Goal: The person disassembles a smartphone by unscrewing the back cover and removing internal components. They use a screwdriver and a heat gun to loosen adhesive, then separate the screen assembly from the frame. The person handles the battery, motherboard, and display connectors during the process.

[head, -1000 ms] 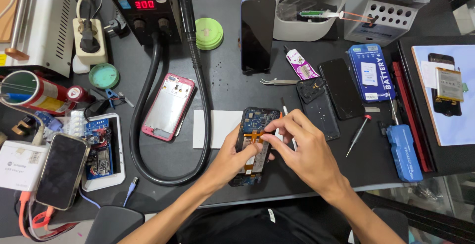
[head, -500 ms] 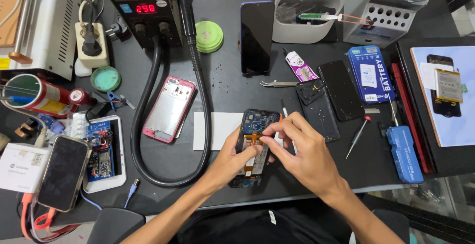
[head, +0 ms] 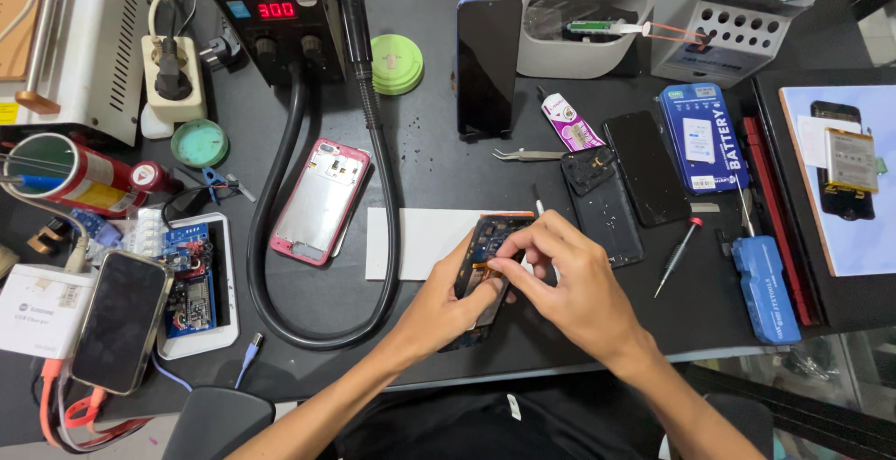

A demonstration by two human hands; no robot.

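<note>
Holding an opened phone (head: 487, 264) near the middle of the dark bench (head: 429, 157), the left hand (head: 446, 306) grips its lower edge from 7 o'clock, fingers wrapped around the body. The right hand (head: 579, 287) comes in from 4 o'clock, thumb and forefinger pinched together on something small over the phone's exposed insides; what they pinch is too small to tell.

At 12 o'clock a grey caddy (head: 583, 21) holds a green-tipped tool, and beside it a perforated grey rack (head: 737, 26) stands. At 9 o'clock a white tray (head: 224, 283) carries blue circuit boards. A red can (head: 79, 175) at 10 o'clock holds thin tools.

Since a second ago the hands and phone have barely shifted; the right fingers stay pinched at the same spot, and the station's red display (head: 277, 9) has changed.

A thick black ribbed hose (head: 383, 227) loops round a pink phone frame (head: 320, 202), glossy and rectangular. White paper (head: 411, 241) lies flat just left of the phone. A blue battery box (head: 700, 138) and a blue screwdriver case (head: 765, 287) sit at 3 o'clock, with steel tweezers (head: 527, 154) toward 1 o'clock.
</note>
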